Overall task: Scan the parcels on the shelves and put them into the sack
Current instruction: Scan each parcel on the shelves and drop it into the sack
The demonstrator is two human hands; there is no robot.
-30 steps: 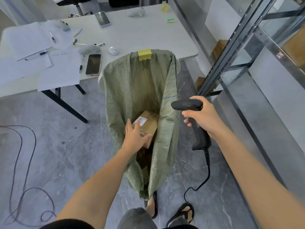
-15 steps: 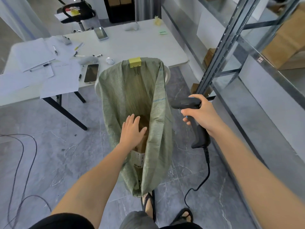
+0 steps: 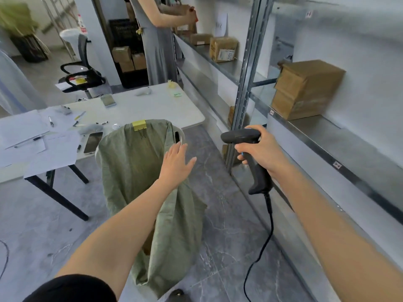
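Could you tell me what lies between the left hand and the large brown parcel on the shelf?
In the head view, the right hand gripping the barcode scanner, and the shelving's steel upright, lie between the left hand and that parcel.

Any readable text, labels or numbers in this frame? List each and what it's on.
Nothing reads clearly.
White label on a shelf parcel: print too blurred.
Green sticky note on the table: handwriting too small.
Red-and-white tag on the shelf edge: illegible.
White sheet on the wall: scribble, blurred.
Scanner in the right hand: no marking visible.
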